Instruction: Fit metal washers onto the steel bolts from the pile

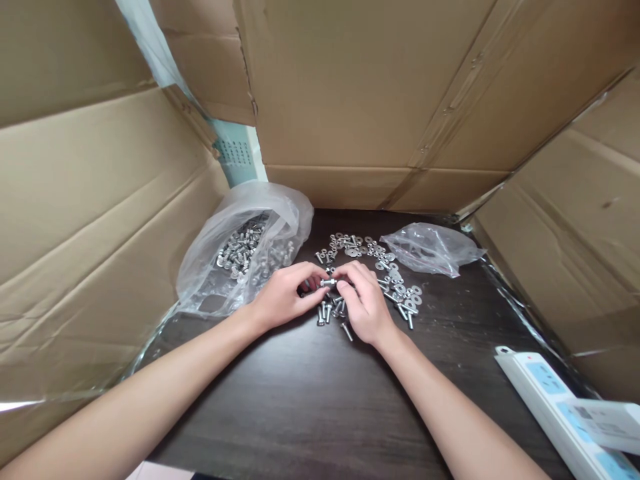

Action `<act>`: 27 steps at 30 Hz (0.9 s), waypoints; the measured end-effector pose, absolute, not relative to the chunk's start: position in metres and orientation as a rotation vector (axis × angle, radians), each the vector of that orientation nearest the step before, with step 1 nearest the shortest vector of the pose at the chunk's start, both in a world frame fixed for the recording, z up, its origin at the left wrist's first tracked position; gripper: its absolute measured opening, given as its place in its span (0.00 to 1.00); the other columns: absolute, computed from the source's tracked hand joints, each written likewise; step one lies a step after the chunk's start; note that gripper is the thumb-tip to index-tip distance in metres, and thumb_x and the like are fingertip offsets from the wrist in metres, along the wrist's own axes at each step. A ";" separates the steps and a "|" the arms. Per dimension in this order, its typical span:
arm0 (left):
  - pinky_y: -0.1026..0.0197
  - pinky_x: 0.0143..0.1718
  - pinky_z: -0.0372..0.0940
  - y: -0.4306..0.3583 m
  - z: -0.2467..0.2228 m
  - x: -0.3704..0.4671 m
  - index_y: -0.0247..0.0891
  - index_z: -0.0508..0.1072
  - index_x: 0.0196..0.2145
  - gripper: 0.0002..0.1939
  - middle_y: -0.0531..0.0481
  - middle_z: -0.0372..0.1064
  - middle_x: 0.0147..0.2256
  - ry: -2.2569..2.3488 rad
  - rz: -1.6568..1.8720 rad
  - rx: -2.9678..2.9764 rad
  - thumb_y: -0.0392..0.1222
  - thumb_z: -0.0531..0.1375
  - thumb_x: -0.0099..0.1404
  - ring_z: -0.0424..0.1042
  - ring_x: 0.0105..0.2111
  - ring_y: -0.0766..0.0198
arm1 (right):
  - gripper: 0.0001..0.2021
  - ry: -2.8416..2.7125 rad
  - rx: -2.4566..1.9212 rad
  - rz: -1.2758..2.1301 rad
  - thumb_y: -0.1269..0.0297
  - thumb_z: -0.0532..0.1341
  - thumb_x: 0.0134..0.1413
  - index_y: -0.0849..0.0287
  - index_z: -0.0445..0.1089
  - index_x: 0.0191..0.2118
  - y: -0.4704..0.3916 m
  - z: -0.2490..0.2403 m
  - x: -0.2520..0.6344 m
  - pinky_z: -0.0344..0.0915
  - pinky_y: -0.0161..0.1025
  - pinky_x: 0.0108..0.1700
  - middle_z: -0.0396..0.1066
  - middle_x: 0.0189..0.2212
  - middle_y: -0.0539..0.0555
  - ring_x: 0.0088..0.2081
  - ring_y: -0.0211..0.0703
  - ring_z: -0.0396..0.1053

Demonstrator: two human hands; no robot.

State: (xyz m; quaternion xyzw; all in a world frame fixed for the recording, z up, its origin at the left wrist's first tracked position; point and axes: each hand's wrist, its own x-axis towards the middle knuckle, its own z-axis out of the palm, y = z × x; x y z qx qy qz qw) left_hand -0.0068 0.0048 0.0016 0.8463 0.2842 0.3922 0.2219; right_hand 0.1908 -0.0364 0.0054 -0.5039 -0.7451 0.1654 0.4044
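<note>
A small silver bolt (329,283) is held level between the fingertips of both hands, just above the table. My left hand (287,293) closes on one end with thumb and fingers, and my right hand (367,303) pinches around the other end. Whether a nut or washer sits on the bolt is too small to tell. Under and in front of the hands lie loose bolts (325,312), with a single bolt (347,331) nearest me. Washers (414,295) mixed with bolts and nuts spread in an arc behind and right of my right hand.
An open clear plastic bag (200,283) holding many bolts (243,250) stands at the left. Another clear bag (433,247) lies flat at the back right. Cardboard walls (350,87) enclose the dark table (300,400). A white power strip (545,400) sits at the right front.
</note>
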 end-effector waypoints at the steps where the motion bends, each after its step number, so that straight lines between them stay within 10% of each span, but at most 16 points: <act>1: 0.66 0.36 0.69 0.005 0.002 -0.007 0.36 0.75 0.43 0.06 0.52 0.75 0.34 0.787 1.083 2.339 0.36 0.64 0.68 0.73 0.31 0.68 | 0.08 -1.879 -1.263 0.423 0.66 0.52 0.65 0.55 0.68 0.41 -0.036 0.005 0.191 0.57 0.48 0.46 0.73 0.40 0.54 0.43 0.49 0.68; 27: 0.63 0.36 0.69 0.004 0.003 -0.007 0.37 0.75 0.42 0.05 0.51 0.73 0.34 0.809 1.049 2.368 0.40 0.63 0.70 0.72 0.32 0.66 | 0.07 -1.879 -1.266 0.436 0.66 0.54 0.65 0.55 0.68 0.39 -0.036 0.006 0.189 0.57 0.48 0.46 0.72 0.39 0.54 0.43 0.49 0.68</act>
